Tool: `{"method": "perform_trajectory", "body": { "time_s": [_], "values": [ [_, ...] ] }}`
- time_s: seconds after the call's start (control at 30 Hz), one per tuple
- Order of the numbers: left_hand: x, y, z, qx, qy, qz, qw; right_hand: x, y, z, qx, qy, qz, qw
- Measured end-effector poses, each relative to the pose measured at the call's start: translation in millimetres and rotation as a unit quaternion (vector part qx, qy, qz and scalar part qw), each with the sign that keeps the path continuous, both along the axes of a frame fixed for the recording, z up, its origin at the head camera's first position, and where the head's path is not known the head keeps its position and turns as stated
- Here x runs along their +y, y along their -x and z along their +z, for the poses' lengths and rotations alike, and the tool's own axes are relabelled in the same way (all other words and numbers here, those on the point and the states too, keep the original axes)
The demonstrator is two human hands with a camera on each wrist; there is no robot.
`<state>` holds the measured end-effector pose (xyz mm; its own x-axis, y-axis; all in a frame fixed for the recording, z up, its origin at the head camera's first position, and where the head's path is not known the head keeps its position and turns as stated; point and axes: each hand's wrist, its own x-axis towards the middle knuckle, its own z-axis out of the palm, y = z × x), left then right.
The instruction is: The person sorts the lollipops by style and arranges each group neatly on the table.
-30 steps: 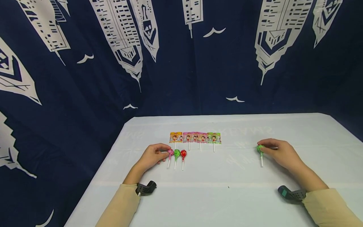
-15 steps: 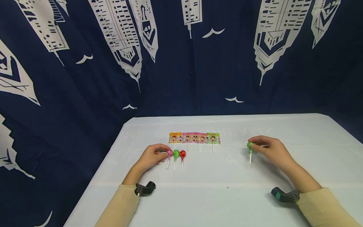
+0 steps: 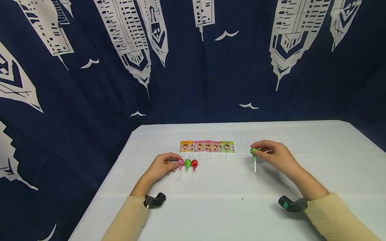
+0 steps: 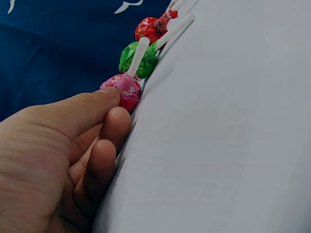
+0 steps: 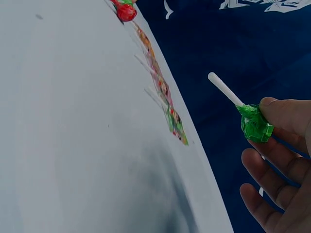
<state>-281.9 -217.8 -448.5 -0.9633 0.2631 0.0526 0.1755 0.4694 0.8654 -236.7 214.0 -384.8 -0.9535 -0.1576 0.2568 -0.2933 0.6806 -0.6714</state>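
My left hand (image 3: 164, 164) pinches the round head of a pink lollipop (image 4: 127, 91) between thumb and fingers, its stick toward me on the table. Right beside that one lie a green lollipop (image 3: 187, 163) and a red lollipop (image 3: 194, 163), side by side. Over the table to the right, my right hand (image 3: 272, 154) holds another green lollipop (image 5: 256, 125) by its wrapped head, thumb against fingers. Its white stick points down in the head view. The right wrist view shows this hand's lower fingers loosely bent, apart from the candy.
Behind the three lollipops is a row of flat-wrapped lollipops: an orange one (image 3: 186, 146), two pink ones (image 3: 200, 146) and a green one (image 3: 227, 146). They lie on the white-covered table (image 3: 211, 214). A dark blue patterned curtain (image 3: 187, 93) hangs behind the table.
My right hand has moved left across the table with the green lollipop, closer to the row of flat-wrapped ones. My left hand stays in place on the pink lollipop.
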Motion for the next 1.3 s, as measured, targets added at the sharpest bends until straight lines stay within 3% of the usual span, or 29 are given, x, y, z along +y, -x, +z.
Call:
{"method": "perform_trajectory", "body": {
  "time_s": [0.5, 1.3],
  "values": [
    [0.6, -3.0, 2.8, -0.005, 0.001, 0.001, 1.0000, -39.1, 7.1, 5.7, -0.010, 0.026, 0.032, 0.999],
    [3.1, -3.3, 2.9, 0.004, -0.009, 0.003, 0.9999, -109.4, 18.8, -13.1, -0.027, 0.067, 0.097, 0.993]
  ]
}}
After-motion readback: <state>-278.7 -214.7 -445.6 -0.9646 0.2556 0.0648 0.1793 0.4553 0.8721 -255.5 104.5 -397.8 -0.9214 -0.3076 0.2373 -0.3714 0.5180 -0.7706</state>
